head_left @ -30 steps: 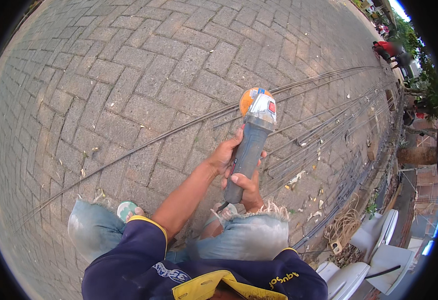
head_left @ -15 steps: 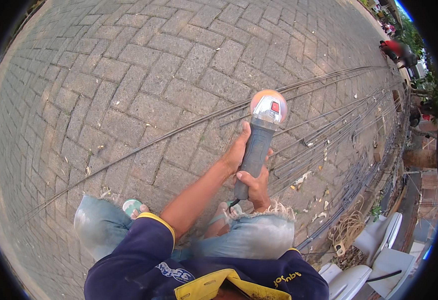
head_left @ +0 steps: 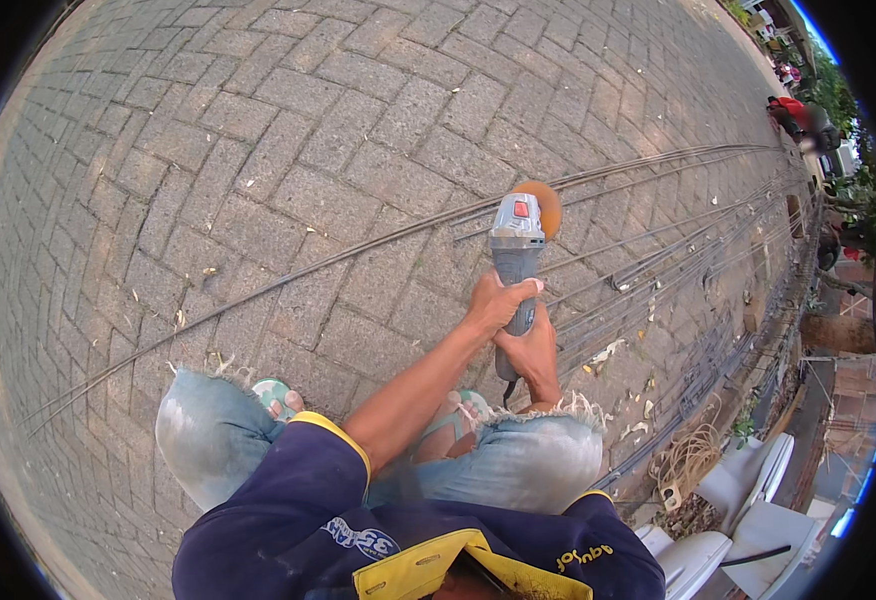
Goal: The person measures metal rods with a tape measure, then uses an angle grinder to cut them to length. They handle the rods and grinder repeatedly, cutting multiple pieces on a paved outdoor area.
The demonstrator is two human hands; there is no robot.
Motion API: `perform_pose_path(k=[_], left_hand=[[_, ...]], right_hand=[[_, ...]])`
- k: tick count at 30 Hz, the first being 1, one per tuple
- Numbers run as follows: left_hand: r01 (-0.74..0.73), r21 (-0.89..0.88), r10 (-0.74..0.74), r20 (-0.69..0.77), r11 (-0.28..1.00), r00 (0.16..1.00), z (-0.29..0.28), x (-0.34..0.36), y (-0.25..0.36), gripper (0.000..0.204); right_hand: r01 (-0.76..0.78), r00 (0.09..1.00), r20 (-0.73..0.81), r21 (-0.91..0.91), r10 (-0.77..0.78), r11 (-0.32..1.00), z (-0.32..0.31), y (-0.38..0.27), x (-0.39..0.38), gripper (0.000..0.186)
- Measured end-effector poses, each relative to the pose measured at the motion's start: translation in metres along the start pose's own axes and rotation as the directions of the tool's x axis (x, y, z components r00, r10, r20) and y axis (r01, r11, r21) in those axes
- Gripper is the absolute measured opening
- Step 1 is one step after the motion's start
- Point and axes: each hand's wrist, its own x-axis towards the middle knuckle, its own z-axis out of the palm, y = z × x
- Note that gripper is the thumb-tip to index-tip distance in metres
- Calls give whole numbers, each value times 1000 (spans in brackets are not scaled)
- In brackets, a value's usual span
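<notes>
Your left grip (head_left: 499, 302), nearer the orange disc (head_left: 552, 213) at one o'clock, and right grip (head_left: 534, 355) clasp the grinder (head_left: 516, 262), its length running twelve-to-six.

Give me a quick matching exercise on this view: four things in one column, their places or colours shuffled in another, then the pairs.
Things:
1. Disc
2. Left hand
3. Right hand
4. Shirt collar

Places and colours:
A. On the grinder, nearer the cord
B. Yellow
C. Orange
D. On the grinder, nearer the disc

Pairs: 1-C; 2-D; 3-A; 4-B
</notes>
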Motion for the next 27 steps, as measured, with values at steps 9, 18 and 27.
perform_pose_path(k=[9,18,27], left_hand=[[164,-399,67,503,902,862,-31,1,-2,63],[25,295,-34,24,955,999,-7,13,3,47],[219,506,-2,-395,834,919,13,18,2,54]], right_hand=[[-245,912,406,660,-63,710,-2,29,9,54],[-5,997,-80,-200,-11,980,7,-1,7,72],[-61,995,-97,-479,17,876,26,1,32,66]])
